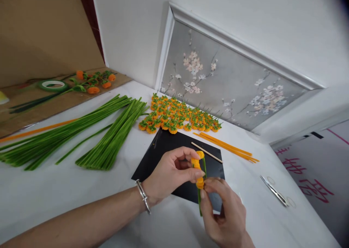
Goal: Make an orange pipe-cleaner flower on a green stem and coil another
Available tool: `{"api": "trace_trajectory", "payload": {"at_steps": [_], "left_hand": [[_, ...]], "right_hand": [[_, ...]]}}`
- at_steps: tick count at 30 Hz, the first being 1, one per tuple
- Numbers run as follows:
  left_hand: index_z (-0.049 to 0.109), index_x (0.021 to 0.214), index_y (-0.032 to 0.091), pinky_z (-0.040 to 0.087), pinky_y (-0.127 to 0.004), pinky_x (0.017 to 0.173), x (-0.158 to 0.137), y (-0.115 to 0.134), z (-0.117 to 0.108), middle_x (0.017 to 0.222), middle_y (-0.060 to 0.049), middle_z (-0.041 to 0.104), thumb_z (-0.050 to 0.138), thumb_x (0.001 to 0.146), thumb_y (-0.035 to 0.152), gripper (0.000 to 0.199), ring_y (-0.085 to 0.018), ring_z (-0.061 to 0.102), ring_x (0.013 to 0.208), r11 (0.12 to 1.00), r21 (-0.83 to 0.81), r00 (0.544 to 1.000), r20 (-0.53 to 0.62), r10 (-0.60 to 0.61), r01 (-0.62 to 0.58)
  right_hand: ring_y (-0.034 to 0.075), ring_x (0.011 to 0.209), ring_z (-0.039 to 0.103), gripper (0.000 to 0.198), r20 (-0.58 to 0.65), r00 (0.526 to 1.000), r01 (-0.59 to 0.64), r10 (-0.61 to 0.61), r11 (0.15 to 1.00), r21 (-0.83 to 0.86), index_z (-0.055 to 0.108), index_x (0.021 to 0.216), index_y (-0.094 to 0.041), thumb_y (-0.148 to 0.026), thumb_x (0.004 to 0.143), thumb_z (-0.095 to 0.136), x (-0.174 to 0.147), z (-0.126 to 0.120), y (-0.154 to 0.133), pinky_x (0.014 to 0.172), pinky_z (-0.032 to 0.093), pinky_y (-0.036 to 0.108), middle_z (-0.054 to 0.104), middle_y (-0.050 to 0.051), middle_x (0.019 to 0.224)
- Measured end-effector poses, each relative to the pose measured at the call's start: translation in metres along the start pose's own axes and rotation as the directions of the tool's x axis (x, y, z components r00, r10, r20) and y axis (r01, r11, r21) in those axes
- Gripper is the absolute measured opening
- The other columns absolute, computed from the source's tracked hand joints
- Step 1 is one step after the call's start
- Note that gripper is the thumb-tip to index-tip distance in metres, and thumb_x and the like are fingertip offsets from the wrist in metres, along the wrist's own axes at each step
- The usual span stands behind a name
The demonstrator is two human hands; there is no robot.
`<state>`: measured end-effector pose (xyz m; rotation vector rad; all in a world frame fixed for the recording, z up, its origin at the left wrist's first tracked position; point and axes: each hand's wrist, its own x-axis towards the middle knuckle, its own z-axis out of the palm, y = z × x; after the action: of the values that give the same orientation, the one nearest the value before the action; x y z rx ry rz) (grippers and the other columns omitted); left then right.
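Each grip is clamped on the orange coil — left hand at its upper loops, right hand at its lower end — above the black mat. Should either pinch ease, the soft, rounded loops could spring apart, and the fuzzy green stem might bend or twist askew.

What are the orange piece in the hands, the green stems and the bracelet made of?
Orange piece: possibly chenille or felt, matte, given its soft-looking curves.
Green stems: probably chenille pipe cleaners, judging by their fuzzy, matte surface.
Bracelet: likely polished metal, given its silvery shine.
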<state>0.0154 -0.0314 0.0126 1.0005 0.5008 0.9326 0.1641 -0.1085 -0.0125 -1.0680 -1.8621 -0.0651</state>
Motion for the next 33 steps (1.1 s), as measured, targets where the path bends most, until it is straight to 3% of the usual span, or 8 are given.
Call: {"api": "trace_trajectory", "payload": {"at_steps": [10, 17, 24, 33], "left_hand": [[0.060, 0.090, 0.015, 0.047, -0.017, 0.056, 0.0011, -0.0065, -0.0030, 0.079, 0.001, 0.059, 0.076, 0.069, 0.015, 0.027, -0.006, 0.056, 0.062, 0.998, -0.064, 1.000, -0.011, -0.019, 0.018], [0.060, 0.089, 0.015, 0.047, -0.017, 0.056, 0.0006, -0.0041, -0.0014, 0.073, 0.003, 0.058, 0.075, 0.070, 0.013, 0.025, -0.004, 0.053, 0.058, 0.996, -0.088, 1.000, -0.001, 0.007, -0.007], [0.060, 0.090, 0.015, 0.047, -0.017, 0.057, -0.0004, -0.0053, -0.0010, 0.077, 0.001, 0.060, 0.077, 0.068, 0.015, 0.028, -0.007, 0.056, 0.063, 0.995, -0.098, 1.000, -0.025, -0.018, 0.016], [0.059, 0.091, 0.016, 0.047, -0.022, 0.069, 0.0000, -0.0064, -0.0016, 0.079, 0.000, 0.063, 0.076, 0.069, 0.017, 0.028, -0.011, 0.060, 0.074, 1.000, -0.022, 1.000, -0.009, -0.006, 0.006]], "right_hand": [[0.017, 0.078, 0.061, 0.036, 0.060, 0.997, 0.058, -0.057, 0.998, -0.011, 0.052, 0.115, -0.014, 0.001, 0.083, 0.050, 0.0071, -0.0058, -0.0002, 0.066, 0.053, 0.028, 0.061, 0.008, 0.089], [0.016, 0.077, 0.061, 0.037, 0.024, 0.999, 0.024, -0.024, 0.999, -0.024, 0.052, 0.118, -0.014, -0.001, 0.083, 0.053, 0.0045, -0.0072, 0.0017, 0.067, 0.054, 0.026, 0.061, 0.006, 0.088], [0.019, 0.082, 0.060, 0.038, 0.008, 0.995, 0.101, -0.101, 0.992, -0.072, 0.055, 0.115, -0.014, 0.002, 0.081, 0.050, 0.0045, -0.0067, -0.0027, 0.068, 0.052, 0.030, 0.062, 0.007, 0.087], [0.019, 0.080, 0.057, 0.044, 0.054, 0.991, 0.122, -0.120, 0.992, -0.025, 0.050, 0.121, -0.011, 0.005, 0.080, 0.049, 0.0055, -0.0041, -0.0014, 0.065, 0.051, 0.031, 0.059, 0.009, 0.086]]}}
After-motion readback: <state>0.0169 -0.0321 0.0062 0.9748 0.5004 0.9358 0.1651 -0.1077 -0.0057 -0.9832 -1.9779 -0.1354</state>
